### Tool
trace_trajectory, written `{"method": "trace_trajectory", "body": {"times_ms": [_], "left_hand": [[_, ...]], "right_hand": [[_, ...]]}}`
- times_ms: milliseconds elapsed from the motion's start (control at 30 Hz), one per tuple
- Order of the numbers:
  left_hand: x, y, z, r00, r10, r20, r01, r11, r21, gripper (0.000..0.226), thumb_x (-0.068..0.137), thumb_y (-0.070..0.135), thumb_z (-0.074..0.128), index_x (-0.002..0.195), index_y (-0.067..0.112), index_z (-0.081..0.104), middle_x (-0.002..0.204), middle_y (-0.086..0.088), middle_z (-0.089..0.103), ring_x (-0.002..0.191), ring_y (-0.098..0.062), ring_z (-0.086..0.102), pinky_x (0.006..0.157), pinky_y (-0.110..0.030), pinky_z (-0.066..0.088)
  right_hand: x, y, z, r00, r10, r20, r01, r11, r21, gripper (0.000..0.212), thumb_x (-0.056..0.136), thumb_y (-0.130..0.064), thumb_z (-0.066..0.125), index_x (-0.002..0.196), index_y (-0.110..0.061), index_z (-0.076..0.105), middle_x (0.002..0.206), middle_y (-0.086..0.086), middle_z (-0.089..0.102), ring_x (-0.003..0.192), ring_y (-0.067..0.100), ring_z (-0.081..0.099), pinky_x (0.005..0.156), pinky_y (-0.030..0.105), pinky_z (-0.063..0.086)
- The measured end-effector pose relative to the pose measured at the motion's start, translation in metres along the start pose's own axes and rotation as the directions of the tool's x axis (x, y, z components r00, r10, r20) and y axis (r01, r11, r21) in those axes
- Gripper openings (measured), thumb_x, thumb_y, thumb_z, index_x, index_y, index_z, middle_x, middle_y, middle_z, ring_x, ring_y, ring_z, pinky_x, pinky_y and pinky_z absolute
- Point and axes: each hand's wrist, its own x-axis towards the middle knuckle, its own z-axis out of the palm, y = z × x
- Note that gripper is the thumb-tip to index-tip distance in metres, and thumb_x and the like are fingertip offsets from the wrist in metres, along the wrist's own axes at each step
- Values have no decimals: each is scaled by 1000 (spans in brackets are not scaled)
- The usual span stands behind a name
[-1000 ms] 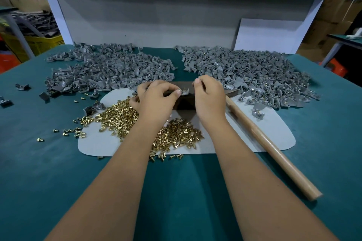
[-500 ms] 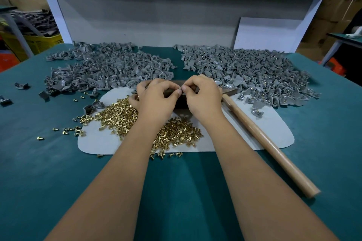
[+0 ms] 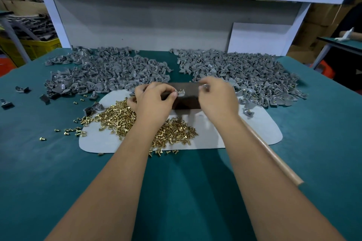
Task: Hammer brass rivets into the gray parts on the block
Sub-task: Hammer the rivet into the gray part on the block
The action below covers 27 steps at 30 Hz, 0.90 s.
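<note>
Since half a second ago the two hands have drawn apart: the right hand [image 3: 217, 100] has shifted toward the right end of the block [image 3: 188, 96], leaving a gray part [image 3: 181, 93] exposed on the block's top.

The unriveted gray pile [image 3: 105, 72] lies at the far left of the worktop [image 3: 39, 162], with the loose brass rivets [image 3: 117, 115] nearer, on the pale mat [image 3: 260, 129]. The left hand [image 3: 154, 101] pinches the gray part by its left edge, holding it on the block, whose long axis runs left to right. The part lies just right of those fingertips. The right hand hovers over the block's right end, fingers curled round something small and pale; whether it is a rivet or a part I cannot tell. The hammer handle [image 3: 274, 160] lies beneath the right forearm, slanting toward the near right edge, so the right hand is the nearer one to lift it. The riveted pile [image 3: 244, 72] lies behind, far right.
</note>
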Motion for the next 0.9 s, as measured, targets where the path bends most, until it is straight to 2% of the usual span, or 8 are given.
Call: {"method": "trace_trajectory", "body": {"times_ms": [100, 200, 267, 433, 500, 633, 733, 900], "left_hand": [[0, 0, 1, 1000, -6, -3, 6, 1000, 28, 7, 91, 45, 62, 84, 45, 62, 111, 25, 55, 128, -17, 27, 98, -46, 15], [0, -1, 2, 1000, -5, -13, 6, 999, 37, 7, 92, 46, 62, 85, 45, 62, 109, 25, 56, 127, -17, 27, 97, -46, 16], [1, -2, 3, 1000, -9, -25, 10, 999, 38, 7, 92, 45, 61, 85, 44, 63, 106, 26, 56, 126, -16, 28, 97, -46, 17], [2, -4, 4, 999, -26, -23, 27, 999, 33, 7, 92, 46, 61, 86, 45, 63, 110, 25, 58, 129, -18, 28, 101, -48, 17], [2, -4, 4, 999, -26, -20, 26, 999, 33, 6, 92, 46, 61, 87, 45, 63, 112, 24, 58, 129, -19, 28, 99, -46, 16], [1, -4, 5, 1000, -20, -9, 20, 999, 31, 5, 92, 44, 60, 88, 45, 63, 117, 23, 58, 128, -18, 27, 89, -38, 12], [2, -3, 5, 1000, -21, -13, 21, 999, 31, 6, 92, 42, 60, 87, 45, 62, 118, 23, 58, 127, -18, 28, 86, -35, 12], [3, -3, 5, 999, -38, -20, 38, 999, 27, 7, 91, 42, 61, 84, 43, 62, 115, 21, 60, 128, -20, 29, 98, -41, 18]], "right_hand": [[-4, 20, -19, 985, 162, -62, -174, 903, -392, 27, 93, -29, 49, 112, -14, 61, 113, 13, 58, 105, 33, 52, 73, 36, 43], [-16, 30, -23, 938, 329, 103, -242, 842, -482, 35, 96, -38, 46, 122, -17, 56, 126, 16, 49, 119, 35, 44, 78, 39, 38], [-20, 32, -21, 933, 327, 152, -204, 825, -527, 31, 94, -27, 48, 124, -23, 55, 126, 15, 49, 119, 34, 44, 74, 36, 37], [-21, 31, -19, 939, 331, 92, -246, 835, -492, 36, 98, -21, 42, 128, -4, 51, 124, 16, 52, 117, 32, 48, 80, 38, 46], [-21, 32, -19, 941, 329, 75, -259, 848, -463, 34, 94, -15, 48, 125, 0, 49, 120, 16, 55, 113, 32, 53, 75, 36, 45], [-20, 27, -25, 951, 307, 14, -284, 896, -342, 25, 92, -12, 54, 113, -4, 44, 105, 15, 64, 97, 34, 61, 65, 32, 36], [-18, 22, -31, 957, 268, -112, -289, 911, -295, 18, 90, -13, 57, 106, -9, 47, 96, 13, 65, 76, 30, 52, 59, 30, 30], [-21, 15, -36, 971, 24, -240, -65, 984, -165, 14, 94, -22, 55, 107, -18, 56, 90, 4, 64, 70, 22, 41, 61, 30, 28]]}}
